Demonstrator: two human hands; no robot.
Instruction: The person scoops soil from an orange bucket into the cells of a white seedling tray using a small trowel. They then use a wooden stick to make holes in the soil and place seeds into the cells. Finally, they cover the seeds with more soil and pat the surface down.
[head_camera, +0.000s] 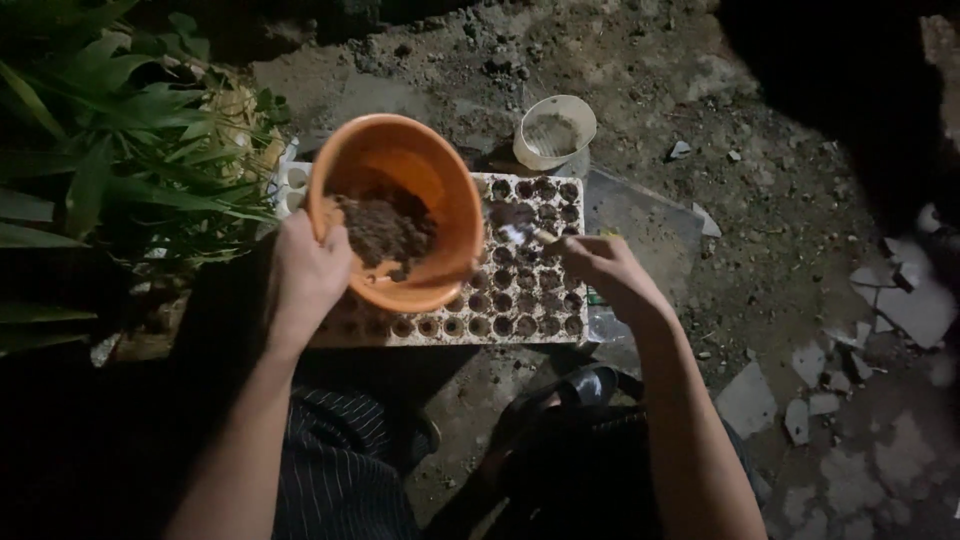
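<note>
While the head camera looks straight down in dim light, the left hand (305, 275) grips the near rim of an orange bowl (400, 165), fingers curled over the edge, and holds it tilted above the left part of a white seedling tray (520, 320). A clump of dark soil (385, 228) lies in the lower half of the bowl, against the side nearest the hand. The bowl looks like thin, stiff plastic, light in itself; the soil puts most of the weight low and to one side, so a hold at the rim just above that load seems the steadiest place to take it. The soil looks loose and crumbly, likely to slide if the bowl tips further.

The right hand (600, 265) is closed around the handle of a small spoon (520, 235), whose pale tip hangs over the tray's cells, just beside the bowl's lip. The spoon appears slim and rigid, best pinched near the end of its handle, as here.

The tray rests on the bare ground (760, 200); many of its round cells already show dark fill. It looks thin-walled and probably flexes if lifted by one corner. A white cup (553, 130) stands tilted just beyond the tray's far edge, green leaves (110, 150) crowd the left, and pale broken shards (800, 400) lie scattered at the right.
</note>
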